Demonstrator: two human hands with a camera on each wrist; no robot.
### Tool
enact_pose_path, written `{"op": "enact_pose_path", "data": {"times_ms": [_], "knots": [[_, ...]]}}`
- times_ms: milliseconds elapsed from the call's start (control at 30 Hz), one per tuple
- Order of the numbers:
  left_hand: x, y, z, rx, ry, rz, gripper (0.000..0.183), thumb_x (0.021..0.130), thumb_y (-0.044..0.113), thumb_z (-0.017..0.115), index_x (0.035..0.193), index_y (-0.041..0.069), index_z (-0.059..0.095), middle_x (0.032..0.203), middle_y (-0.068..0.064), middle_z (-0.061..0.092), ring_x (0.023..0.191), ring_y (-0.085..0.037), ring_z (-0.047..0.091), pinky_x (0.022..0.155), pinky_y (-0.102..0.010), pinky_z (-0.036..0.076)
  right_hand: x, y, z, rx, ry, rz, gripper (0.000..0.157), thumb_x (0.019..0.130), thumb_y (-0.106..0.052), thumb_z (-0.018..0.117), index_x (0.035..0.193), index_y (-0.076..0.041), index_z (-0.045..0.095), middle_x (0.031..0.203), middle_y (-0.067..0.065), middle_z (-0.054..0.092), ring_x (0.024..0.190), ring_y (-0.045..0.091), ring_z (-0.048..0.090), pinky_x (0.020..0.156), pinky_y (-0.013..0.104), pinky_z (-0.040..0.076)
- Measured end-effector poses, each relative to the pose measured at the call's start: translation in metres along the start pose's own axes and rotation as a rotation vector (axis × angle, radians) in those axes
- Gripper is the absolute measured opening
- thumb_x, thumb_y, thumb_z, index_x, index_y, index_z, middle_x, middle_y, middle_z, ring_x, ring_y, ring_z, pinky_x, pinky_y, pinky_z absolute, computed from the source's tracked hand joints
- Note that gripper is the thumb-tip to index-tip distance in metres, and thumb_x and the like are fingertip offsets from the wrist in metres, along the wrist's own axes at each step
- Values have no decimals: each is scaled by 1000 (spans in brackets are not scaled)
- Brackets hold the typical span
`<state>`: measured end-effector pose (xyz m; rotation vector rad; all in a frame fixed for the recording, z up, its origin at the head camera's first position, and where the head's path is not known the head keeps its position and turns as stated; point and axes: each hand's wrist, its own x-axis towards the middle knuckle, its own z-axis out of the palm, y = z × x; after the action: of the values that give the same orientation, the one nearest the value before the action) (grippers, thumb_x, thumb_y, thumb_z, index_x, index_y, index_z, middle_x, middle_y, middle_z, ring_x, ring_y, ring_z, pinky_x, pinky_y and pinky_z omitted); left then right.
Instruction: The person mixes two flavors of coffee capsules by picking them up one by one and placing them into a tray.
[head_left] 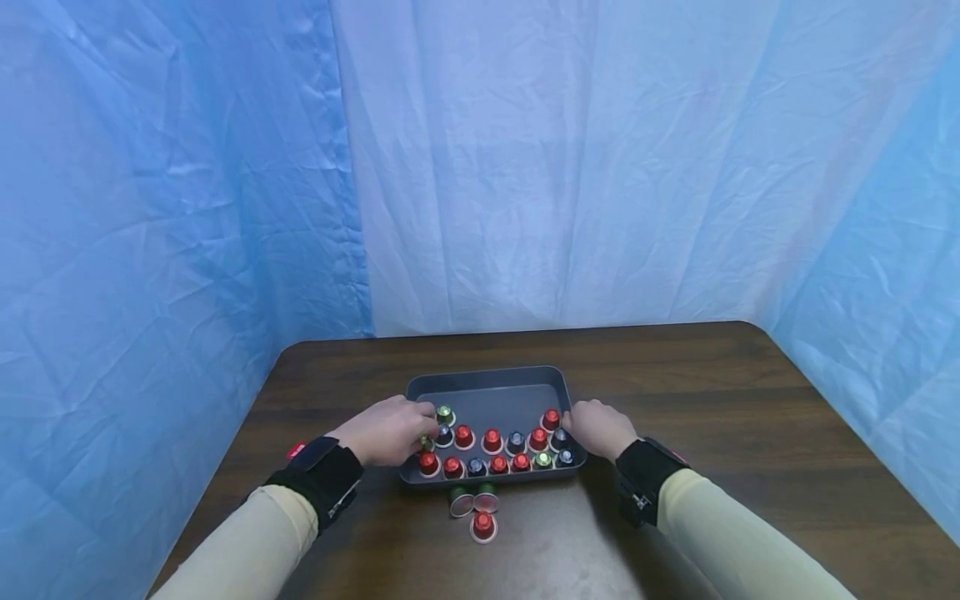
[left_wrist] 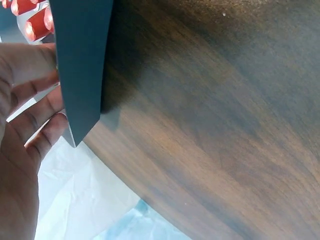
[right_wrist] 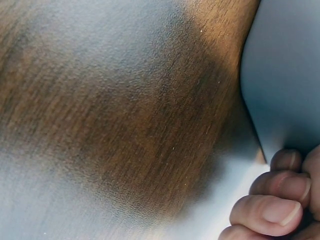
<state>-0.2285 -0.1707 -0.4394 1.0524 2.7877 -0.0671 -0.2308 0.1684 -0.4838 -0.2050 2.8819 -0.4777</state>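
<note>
My left hand reaches over the left end of a dark grey tray and pinches a green coffee capsule, partly hidden by the fingers. In the left wrist view its fingers bend behind the tray's outer wall. At the right end, my right hand grips the tray's rim, its fingers curled close against the wall in the right wrist view. Red capsules, dark capsules and green ones stand inside, mostly in rows along the tray's near side.
In front of the tray, two capsules lie on their sides, lids facing me. A red capsule stands nearer on the brown wooden table. Blue-white sheets hang behind the table and at both sides.
</note>
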Motion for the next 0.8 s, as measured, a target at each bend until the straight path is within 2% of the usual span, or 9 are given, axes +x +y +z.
{"op": "enact_pose_path", "data": {"times_ms": [167,367,600,800], "knots": [[-5,6,-4,22,46,56,23,88,25,82,111,21,78,105,4,68,91,-13,59,92,-38,54,2,1,1,-1,0,6,32,105,-29,56,99,-2,73,70,4,58,64,19,56,61,33,47],[-8,24,-12,19,82,152,25,90,24,80,114,19,77,105,3,69,93,-13,62,92,-36,55,5,2,2,12,-10,33,33,105,-30,55,98,-3,72,70,5,58,64,19,57,61,32,46],[-10,43,-15,7,88,271,25,90,25,80,114,20,77,102,7,68,92,-8,61,93,-30,54,3,2,2,18,-15,32,32,105,-30,56,98,-3,72,69,5,58,63,19,57,61,32,46],[-14,55,-15,6,75,356,25,87,21,84,111,22,78,94,10,63,86,-5,57,88,-21,53,3,1,2,18,-13,33,33,105,-30,56,98,-3,72,69,5,57,63,19,56,60,32,46]]}}
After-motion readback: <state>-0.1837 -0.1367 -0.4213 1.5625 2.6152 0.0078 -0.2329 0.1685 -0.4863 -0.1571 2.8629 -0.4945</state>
